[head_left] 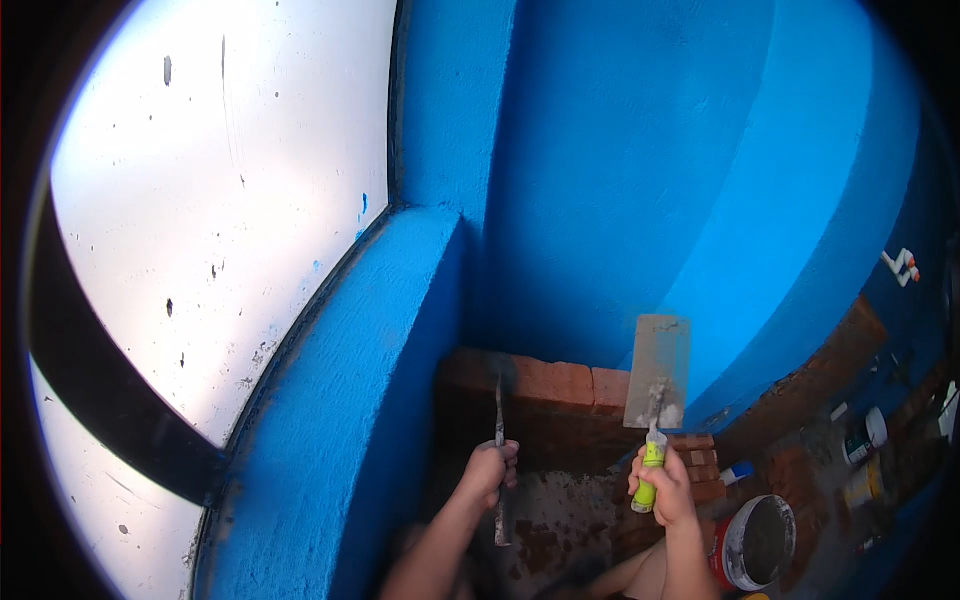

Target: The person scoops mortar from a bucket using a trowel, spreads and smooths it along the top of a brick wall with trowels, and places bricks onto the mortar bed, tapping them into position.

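Observation:
My left hand (490, 470) is closed around a narrow, mortar-stained metal tool (499, 410), held upright in view in front of a low red brick ledge (555, 382). My right hand (660, 485) grips the yellow-green handle of a rectangular trowel (657, 355), whose flat blade has pale grey residue near its mount and overlaps the right part of the ledge. A small stack of loose bricks (700, 460) sits just right of that hand, below the blade.
Blue walls (620, 150) enclose the ledge, with a blue sill (350, 340) and black-framed frosted window (220, 220) at left. A bucket of grey material (760, 540), smaller containers (865, 435) and bricks lie at lower right. A white fitting (900, 265) is on the right.

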`<control>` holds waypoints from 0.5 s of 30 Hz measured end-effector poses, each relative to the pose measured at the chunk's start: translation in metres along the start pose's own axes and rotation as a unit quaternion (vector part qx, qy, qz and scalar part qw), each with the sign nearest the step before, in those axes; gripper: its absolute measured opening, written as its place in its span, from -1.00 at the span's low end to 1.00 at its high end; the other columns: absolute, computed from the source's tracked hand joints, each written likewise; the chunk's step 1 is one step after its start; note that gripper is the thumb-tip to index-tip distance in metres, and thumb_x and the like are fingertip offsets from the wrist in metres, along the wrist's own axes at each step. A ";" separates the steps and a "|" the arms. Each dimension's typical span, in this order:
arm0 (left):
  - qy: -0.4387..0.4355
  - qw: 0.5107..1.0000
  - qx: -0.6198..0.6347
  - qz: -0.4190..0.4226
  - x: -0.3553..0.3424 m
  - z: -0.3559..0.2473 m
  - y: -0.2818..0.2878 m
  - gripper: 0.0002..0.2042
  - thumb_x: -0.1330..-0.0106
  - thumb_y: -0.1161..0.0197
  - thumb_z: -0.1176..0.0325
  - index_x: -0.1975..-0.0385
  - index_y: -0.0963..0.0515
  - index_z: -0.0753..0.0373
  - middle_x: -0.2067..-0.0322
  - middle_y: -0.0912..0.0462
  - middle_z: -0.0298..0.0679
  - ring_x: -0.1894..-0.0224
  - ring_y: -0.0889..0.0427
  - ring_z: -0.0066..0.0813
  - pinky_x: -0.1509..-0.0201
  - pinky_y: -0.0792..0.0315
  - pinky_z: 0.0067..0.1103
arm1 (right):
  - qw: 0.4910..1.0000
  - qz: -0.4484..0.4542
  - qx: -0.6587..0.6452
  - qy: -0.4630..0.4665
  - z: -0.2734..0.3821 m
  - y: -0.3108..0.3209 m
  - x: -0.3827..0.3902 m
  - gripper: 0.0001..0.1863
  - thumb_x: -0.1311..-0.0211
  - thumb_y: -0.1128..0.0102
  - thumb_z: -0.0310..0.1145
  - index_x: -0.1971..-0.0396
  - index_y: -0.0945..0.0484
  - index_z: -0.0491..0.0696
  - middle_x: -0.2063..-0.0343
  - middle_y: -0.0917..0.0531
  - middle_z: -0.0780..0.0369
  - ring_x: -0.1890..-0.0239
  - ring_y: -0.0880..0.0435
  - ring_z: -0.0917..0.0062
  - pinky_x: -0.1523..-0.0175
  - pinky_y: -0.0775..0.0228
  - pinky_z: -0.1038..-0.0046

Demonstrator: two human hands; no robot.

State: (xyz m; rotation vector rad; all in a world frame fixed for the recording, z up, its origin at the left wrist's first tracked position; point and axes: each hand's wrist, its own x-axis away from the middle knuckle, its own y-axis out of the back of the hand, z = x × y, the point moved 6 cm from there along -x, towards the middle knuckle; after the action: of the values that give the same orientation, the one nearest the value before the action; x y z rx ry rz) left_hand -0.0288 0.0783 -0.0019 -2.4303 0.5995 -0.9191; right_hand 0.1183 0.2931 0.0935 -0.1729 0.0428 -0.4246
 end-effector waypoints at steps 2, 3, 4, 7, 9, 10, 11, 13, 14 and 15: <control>-0.014 1.000 0.005 0.005 0.007 0.005 -0.011 -0.96 -0.32 -0.06 0.41 0.38 -0.38 0.16 0.65 -0.26 -0.44 0.71 -0.19 -0.60 0.56 -0.16 -0.57 | 0.998 -0.055 0.032 -0.030 -0.012 0.031 0.025 -0.71 -0.01 -0.07 -0.54 0.19 -0.38 -0.15 0.50 -0.49 0.22 0.60 -0.48 0.53 0.49 -0.34 0.52; -0.022 1.000 0.007 0.012 0.011 0.008 -0.019 -0.96 -0.33 -0.05 0.42 0.37 -0.38 0.17 0.65 -0.26 -0.44 0.70 -0.20 -0.59 0.57 -0.16 -0.56 | 0.995 -0.073 0.055 -0.051 -0.019 0.046 0.035 -0.72 0.01 -0.06 -0.54 0.21 -0.39 -0.16 0.52 -0.49 0.22 0.63 -0.47 0.54 0.52 -0.33 0.53; -0.024 1.000 0.019 0.006 0.013 0.013 -0.025 -0.97 -0.33 -0.04 0.44 0.36 -0.38 0.18 0.64 -0.27 -0.42 0.70 -0.21 -0.57 0.57 -0.16 -0.56 | 0.990 -0.088 0.079 -0.072 -0.026 0.060 0.043 -0.73 0.02 -0.06 -0.55 0.23 -0.41 -0.16 0.53 -0.49 0.22 0.65 -0.46 0.55 0.54 -0.32 0.53; -0.045 0.996 0.071 -0.004 0.020 0.031 -0.036 -0.99 -0.31 -0.04 0.45 0.34 -0.37 0.20 0.63 -0.28 -0.38 0.70 -0.23 -0.55 0.57 -0.20 -0.55 | 0.962 -0.053 0.245 -0.112 -0.052 0.070 0.050 -0.75 0.02 -0.14 -0.51 0.26 -0.46 -0.15 0.62 -0.53 0.27 0.64 -0.52 0.58 0.54 -0.33 0.53; -0.061 0.995 0.081 -0.025 0.026 0.039 -0.040 -0.99 -0.31 -0.04 0.46 0.34 -0.37 0.20 0.63 -0.29 -0.37 0.70 -0.24 -0.54 0.57 -0.20 -0.55 | 0.935 -0.010 0.335 -0.115 -0.078 0.066 0.042 -0.73 0.04 -0.21 -0.45 0.28 -0.49 -0.15 0.62 -0.54 0.25 0.63 -0.54 0.60 0.49 -0.36 0.50; -0.076 0.992 0.091 -0.041 0.031 0.041 -0.042 -0.98 -0.30 -0.05 0.46 0.33 -0.37 0.20 0.63 -0.29 -0.37 0.70 -0.24 -0.54 0.57 -0.21 -0.54 | 0.925 0.027 0.356 -0.133 -0.098 0.065 0.032 -0.65 0.06 -0.26 -0.38 0.23 -0.50 -0.18 0.54 -0.60 0.15 0.51 -0.62 0.43 0.36 -0.43 0.42; -0.088 0.991 0.091 -0.048 0.034 0.044 -0.048 -0.96 -0.30 -0.05 0.46 0.32 -0.36 0.21 0.62 -0.30 -0.36 0.69 -0.26 -0.53 0.57 -0.22 -0.55 | 0.891 0.064 0.446 -0.059 -0.120 0.070 0.017 -0.54 0.06 -0.30 -0.28 0.13 -0.51 -0.18 0.36 -0.64 0.01 0.28 -0.66 0.20 0.19 -0.46 0.34; -0.100 0.987 0.112 -0.057 0.042 0.051 -0.043 -0.96 -0.30 -0.05 0.46 0.32 -0.36 0.21 0.61 -0.30 -0.36 0.69 -0.26 -0.53 0.56 -0.22 -0.55 | 0.852 0.079 0.517 -0.037 -0.120 0.032 -0.007 -0.43 0.04 -0.32 -0.20 -0.04 -0.49 -0.07 0.16 -0.62 -0.05 0.05 -0.59 0.08 0.02 -0.44 0.27; -0.107 0.984 0.130 -0.054 0.045 0.052 -0.043 -0.96 -0.30 -0.05 0.46 0.32 -0.36 0.20 0.61 -0.30 -0.36 0.69 -0.26 -0.53 0.55 -0.22 -0.54 | 0.845 0.112 0.521 -0.040 -0.130 0.024 -0.026 -0.43 0.04 -0.31 -0.22 -0.05 -0.49 -0.03 0.13 -0.61 -0.04 0.05 -0.59 0.09 0.00 -0.44 0.26; -0.096 0.982 0.153 -0.060 0.051 0.051 -0.046 -0.97 -0.30 -0.03 0.48 0.32 -0.37 0.18 0.65 -0.24 -0.39 0.68 -0.20 -0.57 0.55 -0.18 -0.57 | 0.858 0.134 0.493 -0.057 -0.131 0.013 -0.044 -0.45 0.05 -0.31 -0.23 -0.03 -0.51 -0.02 0.10 -0.60 -0.04 0.02 -0.57 0.10 -0.03 -0.42 0.26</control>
State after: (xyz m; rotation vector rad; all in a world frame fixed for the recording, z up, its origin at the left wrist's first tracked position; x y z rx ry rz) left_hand 0.0520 0.1003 0.0150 -2.2586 0.2252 -0.7486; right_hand 0.0736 0.3016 -0.0378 0.8203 -0.2675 -0.1138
